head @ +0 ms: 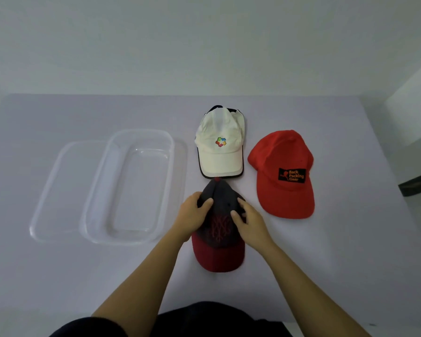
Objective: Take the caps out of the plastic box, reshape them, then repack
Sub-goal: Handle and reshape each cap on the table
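My left hand point(192, 216) and right hand point(250, 223) clasp the dark cap point(218, 233) between them, thumbs on its crown. Light, floppy cloth, I reckon; only the brim toward me looks stiff. Crown sides are the hold. Plastic box point(141, 131) sits just left.

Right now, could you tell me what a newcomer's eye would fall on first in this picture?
The bright red cap with its black patch stands out at the right, beside a white cap lying farther back. In the middle, the left hand and right hand grip the crown of a dark cap with a red brim. At the left stands the clear plastic box, holding no caps.
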